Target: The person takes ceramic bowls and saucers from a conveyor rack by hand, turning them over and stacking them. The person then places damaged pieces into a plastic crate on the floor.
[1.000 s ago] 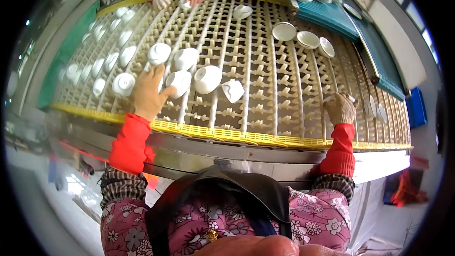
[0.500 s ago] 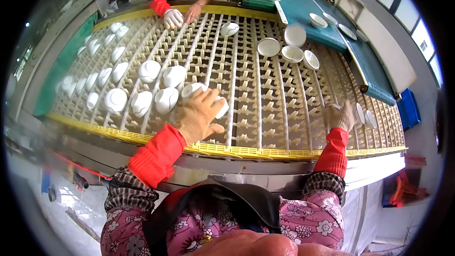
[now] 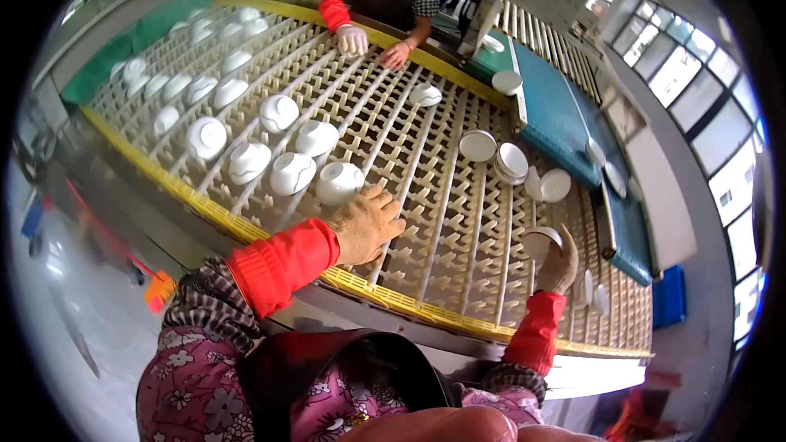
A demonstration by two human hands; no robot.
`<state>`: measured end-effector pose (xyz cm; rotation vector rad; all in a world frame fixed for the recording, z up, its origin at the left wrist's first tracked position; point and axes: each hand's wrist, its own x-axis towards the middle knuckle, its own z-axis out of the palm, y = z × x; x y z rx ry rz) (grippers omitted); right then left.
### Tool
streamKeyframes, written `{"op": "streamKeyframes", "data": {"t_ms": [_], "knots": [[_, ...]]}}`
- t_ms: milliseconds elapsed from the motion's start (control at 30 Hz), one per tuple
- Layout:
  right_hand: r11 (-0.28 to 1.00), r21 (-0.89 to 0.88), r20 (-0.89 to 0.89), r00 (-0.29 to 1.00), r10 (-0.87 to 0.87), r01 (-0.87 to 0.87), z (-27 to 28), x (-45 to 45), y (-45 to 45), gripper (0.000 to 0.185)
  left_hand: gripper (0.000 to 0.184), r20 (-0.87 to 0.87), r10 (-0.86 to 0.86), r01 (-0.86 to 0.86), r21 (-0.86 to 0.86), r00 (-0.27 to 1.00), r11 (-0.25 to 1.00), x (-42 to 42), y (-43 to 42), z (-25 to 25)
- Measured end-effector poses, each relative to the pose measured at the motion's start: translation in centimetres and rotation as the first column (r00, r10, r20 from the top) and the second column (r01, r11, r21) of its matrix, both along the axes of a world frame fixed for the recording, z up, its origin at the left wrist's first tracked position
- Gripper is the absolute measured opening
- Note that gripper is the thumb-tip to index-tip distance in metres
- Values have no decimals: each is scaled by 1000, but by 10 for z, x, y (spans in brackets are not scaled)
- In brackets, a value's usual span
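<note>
My left hand [image 3: 366,225], in a tan work glove, is over the slatted conveyor with its fingers bent and apart. It is right beside an upside-down white bowl [image 3: 339,183]; whether it touches the bowl I cannot tell. At the right, my gloved right hand [image 3: 559,266] grips the edge of a tilted white bowl [image 3: 539,242]. Beyond that hand, a stack of white bowls [image 3: 512,160] and a single bowl [image 3: 477,146] lie on the slats. Two more bowls stand on edge by my right wrist, partly hidden.
Several upturned bowls [image 3: 206,138] fill the left of the slatted conveyor [image 3: 442,221]. Across it stands a co-worker, one gloved hand [image 3: 352,41] and one bare hand [image 3: 396,56] at the yellow far edge. A green belt [image 3: 557,127] carrying bowls runs along the right.
The view has turned and shifted. A bowl that showed beyond my left fingers is no longer visible there. The bowl at my right hand now shows clearly in its grip.
</note>
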<state>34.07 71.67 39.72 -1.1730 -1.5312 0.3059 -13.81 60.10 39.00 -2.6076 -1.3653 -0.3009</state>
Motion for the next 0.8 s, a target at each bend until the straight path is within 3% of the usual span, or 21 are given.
{"op": "streamKeyframes", "data": {"t_ms": [67, 100, 133, 167, 233, 267, 300, 333, 367, 400, 433, 467, 533, 633, 667, 733, 800], "knots": [[1000, -11, 209, 978, -17, 20, 44, -57, 1, 42, 22, 23, 17, -18, 39, 1000, 999, 3, 0, 2], [983, 68, -125, 976, 178, -170, 52, -91, 3, 42, 21, 37, 15, -16, 15, 999, 1000, 2, -2, 8], [978, 161, 17, 991, 129, -130, 68, -111, 10, 44, 19, 46, 7, -7, -13, 999, 1000, 1, -5, 13], [977, 209, 121, 992, 21, -47, 80, -137, 11, 47, 41, -146, 78, -104, -182, 986, 978, 5, -4, 20], [890, 420, 154, 980, 123, -177, 88, -178, 26, 53, 39, -127, 91, -110, -154, 988, 982, 6, 6, 1], [715, 657, 286, 957, 54, -237, 90, -198, 44, 58, 38, -117, 93, -110, -141, 989, 984, 7, 10, -7], [756, 605, 462, 884, -78, -250, 91, -211, 45, 60, 42, -116, 106, -129, -214, 988, 968, 8, 12, -4], [780, 565, 621, 760, -190, -267, 92, -225, 46, 62, 45, -72, 97, -108, -159, 993, 981, 7, 11, -10], [921, 315, 817, 560, -140, -230, 82, -237, 48, 59, 48, -27, 90, -92, -102, 996, 991, 1, 9, -19], [961, 176, 884, 463, -59, -213, 53, -234, 58, 54, 51, 19, 81, -80, -46, 997, 996, -4, 7, -27], [987, 39, 884, 465, 39, -157, 24, -219, 56, 52, 58, 22, 70, -66, -149, 997, 987, -7, 13, -26], [981, 60, 851, 524, 45, -182, 2, -203, 49, 52, 58, 35, 75, -70, -139, 997, 988, -9, 14, -24], [984, -177, 807, 569, 155, -17, -9, -187, 28, 48, 58, 62, 94, -85, -131, 994, 988, -11, 13, -22], [970, -223, 712, 696, 94, 97, -29, -154, 31, 44, 60, 135, 92, -69, -167, 987, 984, -11, 13, -21], [996, -3, 663, 745, -65, 90, -36, -146, 39, 41, 60, 159, 91, -63, -175, 983, 983, -9, 13, -15], [973, 220, 595, 782, -186, 64, -30, -139, 54, 44, 62, 157, 94, -70, -149, 983, 986, -5, 14, -11], [997, 38, 535, 842, -77, 67, -5, -137, 55, 47, 62, 155, 98, -78, -129, 983, 989, -3, 12, -12]]}}
